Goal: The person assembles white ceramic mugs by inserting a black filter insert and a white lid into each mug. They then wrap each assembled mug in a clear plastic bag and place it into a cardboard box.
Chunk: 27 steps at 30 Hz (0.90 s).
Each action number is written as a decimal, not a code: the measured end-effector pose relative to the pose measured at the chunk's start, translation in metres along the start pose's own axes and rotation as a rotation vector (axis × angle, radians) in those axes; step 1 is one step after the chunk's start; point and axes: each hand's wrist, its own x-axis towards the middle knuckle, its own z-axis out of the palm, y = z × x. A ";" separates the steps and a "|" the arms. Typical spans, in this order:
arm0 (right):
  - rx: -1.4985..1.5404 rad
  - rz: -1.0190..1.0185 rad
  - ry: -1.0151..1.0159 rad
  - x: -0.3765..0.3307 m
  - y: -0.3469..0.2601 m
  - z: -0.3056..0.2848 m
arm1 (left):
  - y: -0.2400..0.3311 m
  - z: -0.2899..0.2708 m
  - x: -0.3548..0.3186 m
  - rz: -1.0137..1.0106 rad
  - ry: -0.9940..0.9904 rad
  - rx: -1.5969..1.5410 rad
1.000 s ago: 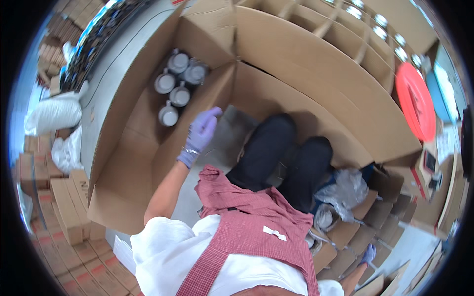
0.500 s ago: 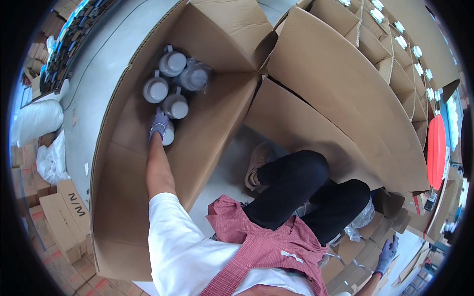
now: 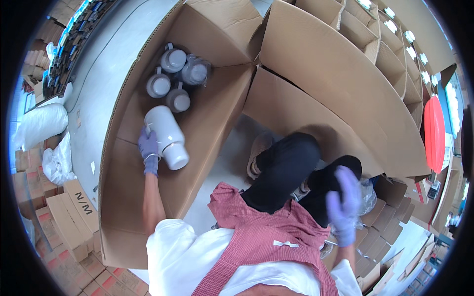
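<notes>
My left hand (image 3: 149, 146), in a purple glove, grips a white tumbler (image 3: 165, 129) by its side, inside the deep cardboard box (image 3: 125, 212). The tumbler lies tilted, its narrower end toward me. Just beyond it several more white tumblers stand in the far end of the box, among them a handled tumbler (image 3: 178, 100) and a tumbler in clear plastic wrap (image 3: 194, 72). My right hand (image 3: 344, 203), gloved alike, is raised beside my right knee. Motion smears it somewhat, but its fingers are stretched out and nothing shows in them.
At the right stands another large carton (image 3: 335, 79) with cardboard dividers (image 3: 390, 64) and white-topped items along its far side. A red rounded object (image 3: 434, 134) is beyond its edge. Flattened cardboard (image 3: 377, 232) lies right of my legs; closed cartons (image 3: 74, 217) sit at the left.
My left hand has lifted the tumbler up and toward me from beside the others. My right hand has swung inward and up from the far lower right to beside my knee.
</notes>
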 end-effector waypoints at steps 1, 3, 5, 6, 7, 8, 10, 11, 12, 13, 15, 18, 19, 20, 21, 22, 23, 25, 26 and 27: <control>0.172 0.023 -0.049 0.004 -0.019 0.022 | 0.086 -0.010 -0.018 -0.322 -0.124 -0.386; 1.229 0.429 -0.206 -0.002 -0.059 0.068 | 0.184 -0.031 -0.068 -0.395 -0.120 -0.748; 1.933 0.602 -0.442 -0.002 -0.072 0.095 | 0.256 -0.016 -0.120 -0.333 -0.208 -1.031; 2.198 0.691 -0.637 0.000 -0.074 0.096 | 0.279 -0.001 -0.150 -0.454 -0.227 -1.214; 2.276 0.657 -0.579 0.005 -0.081 0.090 | 0.286 0.020 -0.175 -0.401 -0.313 -1.219; 2.344 0.623 -0.522 0.006 -0.083 0.079 | 0.278 0.056 -0.202 -0.223 -0.280 -1.002; 1.919 0.519 -0.062 0.003 -0.079 0.037 | 0.320 0.082 -0.240 -0.092 -0.370 -0.890; 1.408 0.357 0.176 -0.007 -0.067 0.039 | 0.343 0.095 -0.258 -0.015 -0.415 -0.835; 0.879 0.213 0.376 -0.018 -0.056 0.039 | 0.355 0.108 -0.266 0.284 -0.390 -0.639; 0.110 -0.058 0.583 -0.019 -0.050 0.021 | 0.364 0.123 -0.273 0.564 -0.296 -0.455; -0.121 -0.373 0.582 -0.041 -0.026 -0.003 | 0.359 0.153 -0.297 0.110 -0.705 -0.873; -0.186 -0.444 0.508 -0.073 0.015 -0.059 | 0.353 0.160 -0.319 0.311 -0.994 -0.908; -0.155 -0.311 0.573 -0.080 0.029 -0.076 | 0.340 0.164 -0.327 0.449 -1.070 -0.822; -0.473 -0.359 0.699 -0.053 0.017 -0.117 | 0.315 0.167 -0.334 0.686 -1.071 -0.571; -0.519 -0.246 0.748 -0.035 0.029 -0.144 | 0.291 0.170 -0.340 0.930 -1.029 -0.346; -0.564 -0.197 0.826 -0.014 0.050 -0.171 | 0.276 0.163 -0.351 0.783 -1.159 -0.426; -0.544 -0.058 0.825 0.005 0.065 -0.195 | 0.260 0.158 -0.359 0.451 -1.346 -0.572; -0.421 -0.014 0.845 0.038 0.111 -0.239 | 0.238 0.141 -0.364 -0.192 -1.506 -0.784; -0.568 0.061 0.838 0.035 0.133 -0.247 | 0.249 0.125 -0.354 -0.182 -1.490 -0.612; -0.704 0.134 0.828 0.033 0.162 -0.247 | 0.265 0.104 -0.341 -0.169 -1.456 -0.438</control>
